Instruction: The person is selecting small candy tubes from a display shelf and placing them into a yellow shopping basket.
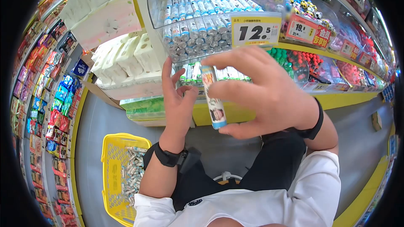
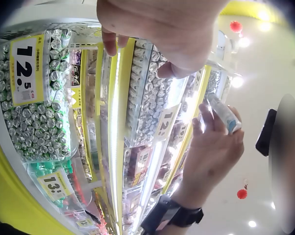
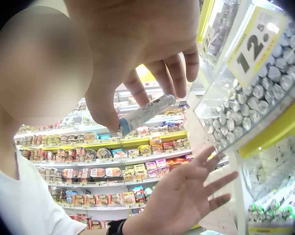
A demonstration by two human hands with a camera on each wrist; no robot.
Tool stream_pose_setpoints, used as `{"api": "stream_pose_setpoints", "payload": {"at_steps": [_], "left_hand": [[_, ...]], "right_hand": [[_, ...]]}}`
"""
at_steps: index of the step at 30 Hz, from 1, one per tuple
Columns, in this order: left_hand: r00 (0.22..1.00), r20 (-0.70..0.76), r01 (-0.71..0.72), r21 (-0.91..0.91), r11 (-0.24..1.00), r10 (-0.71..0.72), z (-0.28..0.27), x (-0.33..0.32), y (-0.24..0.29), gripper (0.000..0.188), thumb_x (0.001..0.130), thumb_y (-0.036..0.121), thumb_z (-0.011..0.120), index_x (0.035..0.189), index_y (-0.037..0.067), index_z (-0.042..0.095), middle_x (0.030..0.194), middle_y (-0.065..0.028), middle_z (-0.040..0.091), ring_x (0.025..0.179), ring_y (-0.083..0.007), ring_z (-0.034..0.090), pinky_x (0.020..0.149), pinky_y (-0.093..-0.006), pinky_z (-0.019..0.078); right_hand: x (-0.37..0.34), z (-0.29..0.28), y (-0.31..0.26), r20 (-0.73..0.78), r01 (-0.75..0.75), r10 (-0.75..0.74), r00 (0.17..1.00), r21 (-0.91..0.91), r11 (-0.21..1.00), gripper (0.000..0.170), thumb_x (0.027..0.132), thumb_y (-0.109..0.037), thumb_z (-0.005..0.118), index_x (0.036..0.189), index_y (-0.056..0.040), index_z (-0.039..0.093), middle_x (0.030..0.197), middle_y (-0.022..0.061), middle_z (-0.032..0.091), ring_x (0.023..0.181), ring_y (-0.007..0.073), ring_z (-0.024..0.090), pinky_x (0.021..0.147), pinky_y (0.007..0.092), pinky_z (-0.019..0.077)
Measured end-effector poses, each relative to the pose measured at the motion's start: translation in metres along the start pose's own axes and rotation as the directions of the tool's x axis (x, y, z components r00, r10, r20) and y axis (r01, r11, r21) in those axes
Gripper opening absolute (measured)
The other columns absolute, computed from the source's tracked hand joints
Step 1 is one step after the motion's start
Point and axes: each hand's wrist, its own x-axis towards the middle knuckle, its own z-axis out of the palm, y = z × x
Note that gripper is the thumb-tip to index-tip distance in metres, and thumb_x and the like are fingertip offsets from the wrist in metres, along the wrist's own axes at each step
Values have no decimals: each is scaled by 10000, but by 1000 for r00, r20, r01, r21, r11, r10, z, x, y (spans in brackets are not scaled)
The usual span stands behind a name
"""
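Between thumb and fingertips, my right hand (image 1: 273, 96) pinches a slim wrapped candy roll (image 1: 213, 101) with light blue ends and a printed white label. The roll stands nearly upright in the head view, in front of the shelf; the right wrist view shows the same candy roll (image 3: 147, 113) spanning thumb to fingers. My left hand (image 1: 179, 105) is raised to its left, fingers apart and loosely bent, holding nothing. Its fingertips overlap the lower corner of a clear bin (image 1: 158, 21) full of similar silver-ended rolls (image 1: 198, 31).
A yellow basket (image 1: 110, 176) with many rolls stands on the floor at my left. Tissue packs (image 1: 122, 61) are stacked left of the bin. A price card (image 1: 256, 29) fronts the bin. Green-ended rolls (image 3: 280, 205) fill the shelf below; snack shelves (image 1: 54, 113) line the far left.
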Motion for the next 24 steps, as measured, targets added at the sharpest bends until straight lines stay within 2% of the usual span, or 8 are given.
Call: {"api": "stream_pose_setpoints", "payload": {"at_steps": [2,3,6,11,14,16,18,24], "left_hand": [[1000,0,6,-88,996,-6,0,1,-6,828,802,49,598,1523,82,192,1544,-97,234,1282,-245,397,895,-325,445],[999,25,-35,35,999,34,-3,3,-7,846,790,47,597,1527,80,183,1535,-96,241,1272,-243,401,885,-314,440],[998,6,61,-69,996,-61,-2,-3,-6,856,779,23,579,1530,76,171,1520,-97,252,1255,-238,406,890,-315,437],[997,19,81,-29,996,-81,2,-3,13,880,762,11,576,1535,71,159,1516,-101,262,1242,-231,411,886,-306,435],[997,20,79,-25,997,-78,2,-3,13,882,762,15,578,1537,72,160,1528,-104,252,1235,-231,418,865,-295,441],[996,27,80,-37,996,-79,1,-3,12,889,754,12,570,1540,75,159,1546,-106,231,1226,-234,427,841,-286,450],[996,37,86,-54,995,-84,1,-3,14,894,749,10,565,1541,80,157,1553,-103,220,1226,-236,427,833,-285,457],[989,47,144,-144,979,-139,0,-3,20,915,739,6,564,1548,105,147,1568,-91,193,1223,-244,423,830,-294,473]], "right_hand": [[16,-9,5,12,26,-25,1000,-65,998,503,616,-254,820,1042,-93,607,1220,171,559,974,350,578,829,436,447],[24,-12,8,12,49,-48,999,-64,997,500,616,-248,818,1041,-90,606,1197,165,567,970,351,576,829,431,451],[46,-19,23,31,73,-72,997,-34,997,486,621,-234,812,1036,-88,605,1151,155,581,971,352,573,836,417,457],[79,-23,51,16,94,-93,996,-70,993,422,684,-312,748,986,-61,593,912,156,595,848,350,588,728,420,466],[96,-27,62,-21,116,-118,993,-88,989,296,716,-252,707,906,-48,606,802,136,598,781,353,599,678,433,468],[113,-55,51,216,31,-33,976,11,999,407,828,-347,632,1013,11,584,948,232,611,920,379,576,822,437,458],[137,-54,67,326,-113,144,934,-112,987,473,799,-389,674,1041,4,570,996,227,608,957,375,568,835,432,451],[169,-41,116,359,-112,209,910,-274,955,466,783,-377,686,1068,-15,608,1028,218,643,988,369,599,848,428,461]]}}
